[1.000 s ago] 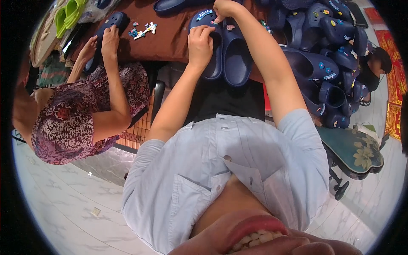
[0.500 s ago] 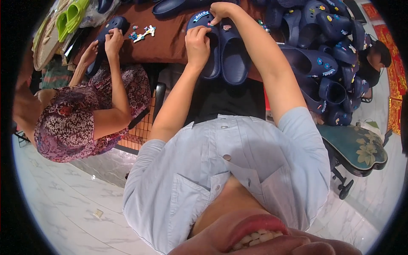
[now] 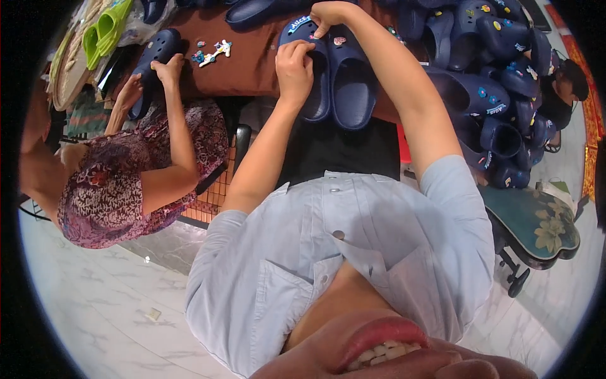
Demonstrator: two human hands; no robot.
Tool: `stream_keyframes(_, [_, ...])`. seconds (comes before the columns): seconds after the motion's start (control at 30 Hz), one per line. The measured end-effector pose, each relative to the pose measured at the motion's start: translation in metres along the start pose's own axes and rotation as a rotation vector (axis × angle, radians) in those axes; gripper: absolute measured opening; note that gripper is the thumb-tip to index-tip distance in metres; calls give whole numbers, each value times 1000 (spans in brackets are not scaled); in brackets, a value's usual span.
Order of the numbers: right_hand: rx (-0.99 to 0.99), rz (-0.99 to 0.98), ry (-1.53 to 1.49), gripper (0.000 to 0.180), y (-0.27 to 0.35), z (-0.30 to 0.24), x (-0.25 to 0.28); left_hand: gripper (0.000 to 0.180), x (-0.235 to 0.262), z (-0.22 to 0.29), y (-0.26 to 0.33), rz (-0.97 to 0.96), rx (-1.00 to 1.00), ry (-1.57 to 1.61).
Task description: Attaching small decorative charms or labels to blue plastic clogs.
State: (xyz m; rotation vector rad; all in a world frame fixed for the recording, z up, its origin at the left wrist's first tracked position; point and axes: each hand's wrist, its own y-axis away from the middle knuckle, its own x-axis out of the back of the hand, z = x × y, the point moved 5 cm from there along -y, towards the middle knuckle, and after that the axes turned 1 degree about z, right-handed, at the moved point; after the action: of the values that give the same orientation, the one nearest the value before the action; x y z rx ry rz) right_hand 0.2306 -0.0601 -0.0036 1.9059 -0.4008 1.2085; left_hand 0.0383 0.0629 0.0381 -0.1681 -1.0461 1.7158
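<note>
Two navy clogs stand side by side at the table's near edge, toes pointing away from me. On the left clog (image 3: 319, 95), my left hand (image 3: 294, 71) is closed, its fingers bent over the upper by the opening. My right hand (image 3: 329, 15) reaches across from the right and is closed at the toe, thumb pressed down beside a small coloured charm (image 3: 313, 36); its other fingers are partly hidden. A blue-and-white lettered charm (image 3: 300, 24) sits across that toe. The right clog (image 3: 352, 95) bears a pink charm (image 3: 339, 41) and is not gripped.
At left, a co-worker holds another navy clog (image 3: 151, 63). Loose charms (image 3: 213, 54) lie on the brown tabletop (image 3: 252, 69) between us. Decorated clogs (image 3: 483, 95) pile up at right, above a green floral chair (image 3: 536, 230). Lime-green shoes (image 3: 104, 31) lie far left.
My hands keep nearly the same hold on the left clog, while the view shifts slightly. The co-worker's right hand has turned, its thumb now raised along their clog.
</note>
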Motion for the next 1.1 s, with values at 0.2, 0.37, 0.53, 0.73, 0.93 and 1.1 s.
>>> stream_keyframes(0.2, [-193, 108, 50, 58, 23, -38, 15, 24, 4, -6, 4, 7, 29, -36])
stream_keyframes(0.37, [-378, 38, -148, 51, 73, -70, 43, 23, 2, -1, -1, -4, 10, -41])
stream_keyframes(0.53, [-291, 389, -31, 46, 47, -17, 9, 22, -6, 4, -5, -28, -8, -34])
stream_keyframes(0.73, [-169, 718, -236, 33, 102, -31, 8, 24, 4, -3, 1, -14, 17, -52])
stream_keyframes(0.93, [-558, 961, -316, 20, 181, 57, -10, 25, 2, 2, -2, 0, -42, -33])
stream_keyframes(1.1, [-578, 761, -228, 22, 170, 64, -43, 23, 3, -4, -1, 21, -38, -50])
